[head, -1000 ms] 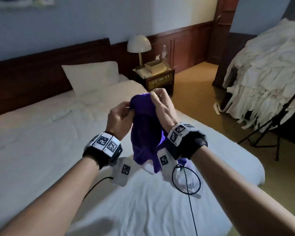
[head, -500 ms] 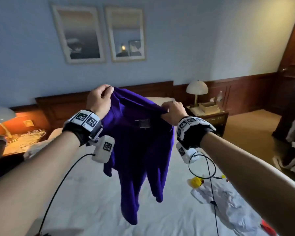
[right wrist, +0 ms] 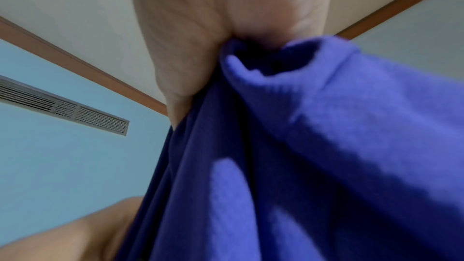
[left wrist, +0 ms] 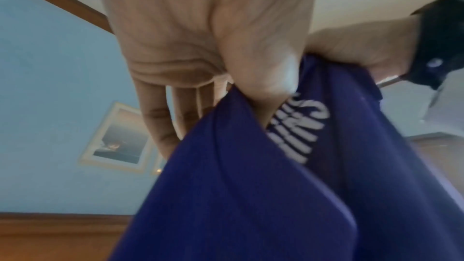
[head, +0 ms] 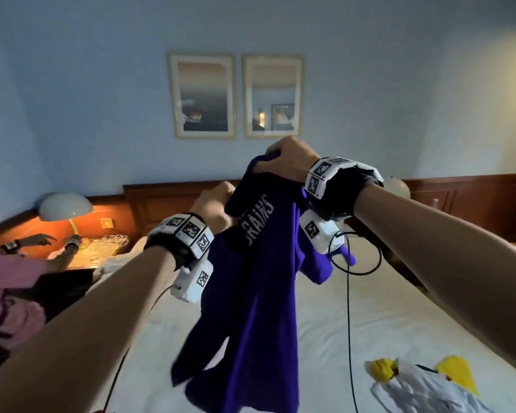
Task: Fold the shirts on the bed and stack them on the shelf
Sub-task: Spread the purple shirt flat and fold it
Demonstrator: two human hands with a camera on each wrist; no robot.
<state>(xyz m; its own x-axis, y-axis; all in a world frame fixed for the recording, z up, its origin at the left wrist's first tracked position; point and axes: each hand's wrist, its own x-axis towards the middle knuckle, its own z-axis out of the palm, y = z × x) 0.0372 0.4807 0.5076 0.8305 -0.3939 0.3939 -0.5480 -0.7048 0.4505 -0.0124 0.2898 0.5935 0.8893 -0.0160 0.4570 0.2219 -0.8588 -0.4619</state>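
Observation:
A purple shirt (head: 256,281) with white lettering hangs in the air above the white bed (head: 355,317). My right hand (head: 283,158) grips its top edge high up, fabric bunched in the fist (right wrist: 216,70). Lower and to the left, my left hand (head: 218,204) pinches the shirt (left wrist: 251,166) between thumb and fingers beside the lettering. The shirt (right wrist: 314,146) droops twisted, its hem near the bedsheet. A white and yellow garment (head: 423,389) lies crumpled on the bed at the lower right.
Another person in pink (head: 9,281) is at the left by a lit nightstand with a lamp (head: 64,208). A wooden headboard (head: 167,204) and two framed pictures (head: 236,95) lie ahead. Cables hang from both wrists.
My hands have come closer together; the right has risen above the left. The shirt has turned, so its lettering now shows, and it hangs bunched rather than spread. The camera has swung left.

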